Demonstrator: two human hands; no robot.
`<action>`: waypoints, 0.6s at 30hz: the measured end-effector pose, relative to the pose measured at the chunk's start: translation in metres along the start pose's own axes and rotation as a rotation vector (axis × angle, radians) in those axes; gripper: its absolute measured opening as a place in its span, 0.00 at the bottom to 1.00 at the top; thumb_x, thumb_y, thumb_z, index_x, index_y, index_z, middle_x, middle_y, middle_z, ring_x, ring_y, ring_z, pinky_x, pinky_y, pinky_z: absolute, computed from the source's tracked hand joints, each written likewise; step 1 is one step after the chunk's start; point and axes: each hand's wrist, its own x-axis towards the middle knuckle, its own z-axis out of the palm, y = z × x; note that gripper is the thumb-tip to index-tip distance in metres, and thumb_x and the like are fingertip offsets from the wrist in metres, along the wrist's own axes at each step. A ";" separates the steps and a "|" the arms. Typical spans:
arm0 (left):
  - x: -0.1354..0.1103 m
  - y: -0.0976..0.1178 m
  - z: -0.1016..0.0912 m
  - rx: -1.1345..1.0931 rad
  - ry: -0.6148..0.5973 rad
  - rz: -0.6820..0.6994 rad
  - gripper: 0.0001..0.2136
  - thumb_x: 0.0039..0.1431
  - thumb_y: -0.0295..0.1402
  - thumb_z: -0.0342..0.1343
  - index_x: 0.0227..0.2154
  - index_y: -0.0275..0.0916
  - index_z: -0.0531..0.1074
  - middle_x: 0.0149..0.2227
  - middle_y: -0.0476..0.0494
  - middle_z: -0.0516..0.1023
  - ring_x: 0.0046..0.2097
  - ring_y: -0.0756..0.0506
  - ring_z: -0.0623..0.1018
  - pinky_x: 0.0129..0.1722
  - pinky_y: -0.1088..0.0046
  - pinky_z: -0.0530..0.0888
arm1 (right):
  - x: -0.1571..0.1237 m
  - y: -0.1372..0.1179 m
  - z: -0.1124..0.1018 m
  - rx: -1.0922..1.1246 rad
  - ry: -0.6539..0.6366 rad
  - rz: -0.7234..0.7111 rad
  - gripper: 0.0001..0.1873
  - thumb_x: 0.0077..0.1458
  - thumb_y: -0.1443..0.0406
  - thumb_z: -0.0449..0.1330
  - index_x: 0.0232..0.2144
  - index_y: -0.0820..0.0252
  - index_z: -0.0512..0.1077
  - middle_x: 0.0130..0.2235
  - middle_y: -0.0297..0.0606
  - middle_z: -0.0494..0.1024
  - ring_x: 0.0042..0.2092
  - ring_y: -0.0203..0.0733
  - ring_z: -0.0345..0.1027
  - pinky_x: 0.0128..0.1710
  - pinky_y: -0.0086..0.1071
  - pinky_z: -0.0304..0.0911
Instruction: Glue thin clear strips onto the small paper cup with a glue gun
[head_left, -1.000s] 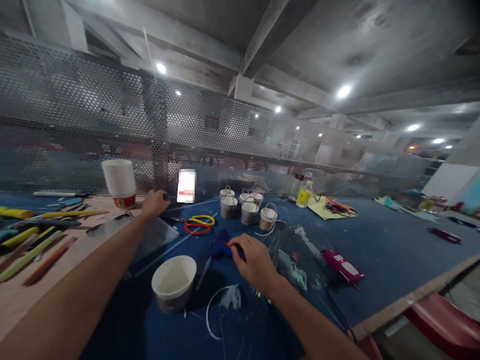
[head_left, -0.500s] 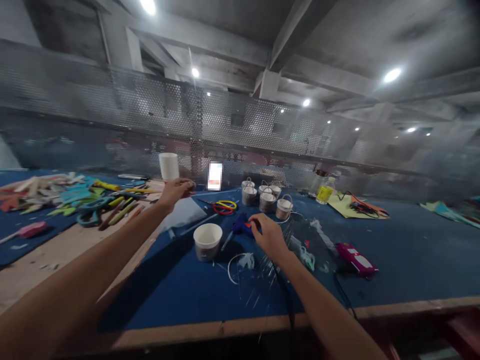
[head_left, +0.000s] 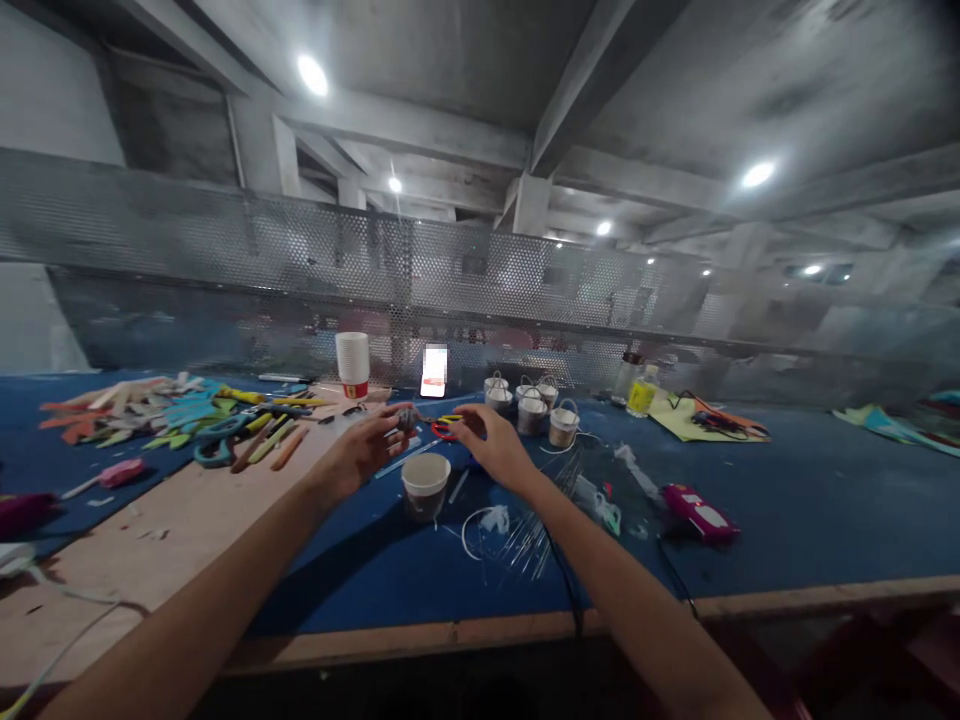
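Above the blue table (head_left: 390,600): scissors (head_left: 442,428) and a grey lump (head_left: 407,420)

The left hand (head_left: 360,450) has its thumb and fingers bent around the small, rounded lump, which sits at their tips; its material is too blurred to tell. Just beside it lie the scissors, handles of smooth red and yellow, at the fingertips of the right hand (head_left: 491,442). The right fingers are part-curled; whether they grip the handles cannot be told. Below the hands stands a cup (head_left: 424,505), upright, white-rimmed, its wall darker and greyish. A translucent stick (head_left: 459,487) lies just right of it. Farther out, small buckets (head_left: 532,412) with thin arched handles stand grouped, their walls pale and rough-looking. Behind the left hand rises a stack of white cups (head_left: 352,357), the lowest banded in red. A bottle (head_left: 643,397) bears a yellow label, its writing too small to read; the lit screen of the phone (head_left: 433,370) is pixelated. Perforated metal mesh (head_left: 465,265) closes the rear.
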 end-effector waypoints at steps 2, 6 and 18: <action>0.000 -0.002 -0.001 -0.008 -0.008 0.006 0.15 0.58 0.22 0.65 0.48 0.35 0.80 0.42 0.39 0.85 0.38 0.46 0.84 0.39 0.74 0.81 | 0.010 -0.002 0.013 0.052 -0.045 0.020 0.23 0.62 0.52 0.67 0.54 0.57 0.76 0.48 0.43 0.83 0.47 0.45 0.79 0.50 0.37 0.72; 0.000 -0.006 -0.006 -0.038 -0.040 0.000 0.15 0.59 0.22 0.65 0.50 0.35 0.81 0.44 0.38 0.86 0.39 0.46 0.83 0.40 0.74 0.81 | 0.028 0.001 0.035 0.031 -0.144 0.009 0.21 0.59 0.59 0.71 0.54 0.56 0.77 0.46 0.39 0.84 0.46 0.44 0.80 0.51 0.37 0.72; -0.004 -0.006 -0.005 -0.189 0.060 -0.184 0.14 0.68 0.21 0.52 0.50 0.28 0.80 0.40 0.33 0.85 0.35 0.45 0.84 0.36 0.74 0.83 | 0.044 0.016 0.045 0.078 -0.050 0.122 0.05 0.61 0.65 0.63 0.35 0.58 0.79 0.34 0.35 0.84 0.38 0.42 0.78 0.43 0.34 0.70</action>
